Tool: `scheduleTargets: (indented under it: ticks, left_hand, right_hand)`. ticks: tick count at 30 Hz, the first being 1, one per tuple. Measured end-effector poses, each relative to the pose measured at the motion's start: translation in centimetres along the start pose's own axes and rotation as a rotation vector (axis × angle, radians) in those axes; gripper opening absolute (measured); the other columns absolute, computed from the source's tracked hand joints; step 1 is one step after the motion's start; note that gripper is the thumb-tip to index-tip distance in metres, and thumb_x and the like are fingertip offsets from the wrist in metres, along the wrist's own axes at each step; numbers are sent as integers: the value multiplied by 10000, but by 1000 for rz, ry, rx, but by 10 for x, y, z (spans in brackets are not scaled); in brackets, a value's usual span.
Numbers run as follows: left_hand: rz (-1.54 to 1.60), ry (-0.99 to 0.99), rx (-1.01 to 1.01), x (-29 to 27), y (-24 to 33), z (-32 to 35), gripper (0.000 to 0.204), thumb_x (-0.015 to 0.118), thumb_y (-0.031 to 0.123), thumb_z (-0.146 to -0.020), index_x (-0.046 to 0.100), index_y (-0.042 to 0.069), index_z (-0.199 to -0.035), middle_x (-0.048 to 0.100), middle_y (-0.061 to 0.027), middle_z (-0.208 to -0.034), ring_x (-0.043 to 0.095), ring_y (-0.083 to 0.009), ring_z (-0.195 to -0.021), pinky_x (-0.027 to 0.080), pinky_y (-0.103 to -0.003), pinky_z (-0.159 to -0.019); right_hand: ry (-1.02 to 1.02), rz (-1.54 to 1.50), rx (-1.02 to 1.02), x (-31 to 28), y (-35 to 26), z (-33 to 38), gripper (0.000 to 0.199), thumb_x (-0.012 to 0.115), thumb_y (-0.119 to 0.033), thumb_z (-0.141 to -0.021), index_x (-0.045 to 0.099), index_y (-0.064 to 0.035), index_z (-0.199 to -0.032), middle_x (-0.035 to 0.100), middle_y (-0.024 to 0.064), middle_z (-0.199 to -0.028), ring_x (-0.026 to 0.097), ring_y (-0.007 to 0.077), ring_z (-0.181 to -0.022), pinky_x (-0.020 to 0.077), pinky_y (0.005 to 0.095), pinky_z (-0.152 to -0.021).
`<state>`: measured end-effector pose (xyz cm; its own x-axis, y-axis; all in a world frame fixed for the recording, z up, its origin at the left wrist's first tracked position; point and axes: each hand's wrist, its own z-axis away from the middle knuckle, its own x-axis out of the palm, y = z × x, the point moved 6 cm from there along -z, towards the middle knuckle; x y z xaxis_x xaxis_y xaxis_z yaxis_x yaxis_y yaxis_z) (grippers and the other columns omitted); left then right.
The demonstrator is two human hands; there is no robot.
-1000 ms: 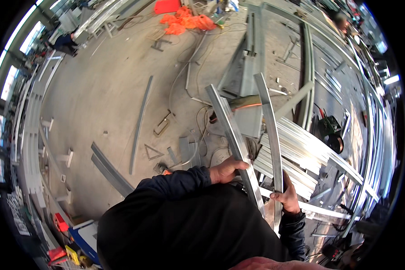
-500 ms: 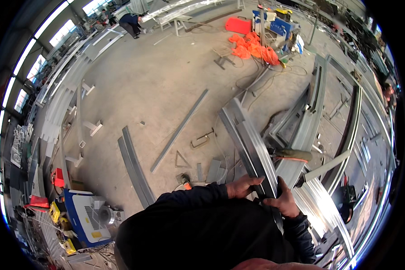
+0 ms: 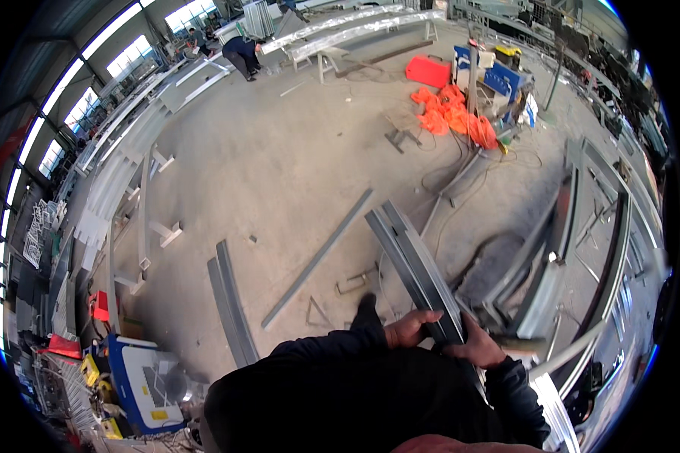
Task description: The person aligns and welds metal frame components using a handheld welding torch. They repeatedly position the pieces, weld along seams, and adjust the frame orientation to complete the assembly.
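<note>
Between my hands I hold a long grey metal channel profile (image 3: 415, 260), grooved along its length, slanting away to the upper left over the floor. My left hand (image 3: 410, 329) grips its left edge, thumb lying on top. My right hand (image 3: 479, 342) clasps the right edge, fingers wrapped round it. Its near end runs down beside my body and is partly hidden by it. Beyond my left hand, the dark toe of my shoe (image 3: 366, 308) shows on the floor, close to a C-clamp (image 3: 355, 281).
A thin metal bar (image 3: 317, 259) and a pair of grey profiles (image 3: 233, 306) lie on the floor to the left. A metal frame (image 3: 574, 226) stands at right. Orange cloth (image 3: 453, 113) and a red case (image 3: 428, 71) are farther off. A blue-white machine (image 3: 145, 385) sits lower left. Another person (image 3: 242, 57) bends far away.
The profile has swung leftward, away from the metal frame at right, with both hands still on it. My view has shifted, and my shoe now shows ahead of my left hand.
</note>
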<state>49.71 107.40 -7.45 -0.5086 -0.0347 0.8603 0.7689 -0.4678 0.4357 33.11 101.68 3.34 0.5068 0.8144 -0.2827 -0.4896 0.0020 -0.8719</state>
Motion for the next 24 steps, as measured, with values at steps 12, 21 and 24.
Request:
scheduleTargets:
  ticks: [12,21,24]
  left_hand:
    - [-43,54,-57,-100,262,-48,532,750,367,-1039,677,44,-1454,743,-69,-1391,663,-229,-1328,462,-437,-1227]
    - [0,79,-165,-133,350,-110,784,788,421,-911,546,21,-1542,635,-149,-1524,591,-342,-1436,419,-523,-1281]
    - [-64,113,-144,-133,378,-153,837,802,435,-900,513,15,-1564,624,-154,-1529,587,-338,-1438,401,-517,-1294]
  right_hand:
    - [120,18,32,-18,-141,-234,1245,1014,-390,-688,385,136,-1625,627,312,-1500,600,392,-1444,453,437,-1227]
    - [154,149,90,-68,-139,-332,1185,920,-539,-760,405,126,-1595,588,348,-1471,595,469,-1380,504,480,-1156]
    - [136,127,112,-109,-138,-362,1196,915,-525,-753,389,119,-1612,588,336,-1474,595,464,-1383,501,476,-1164]
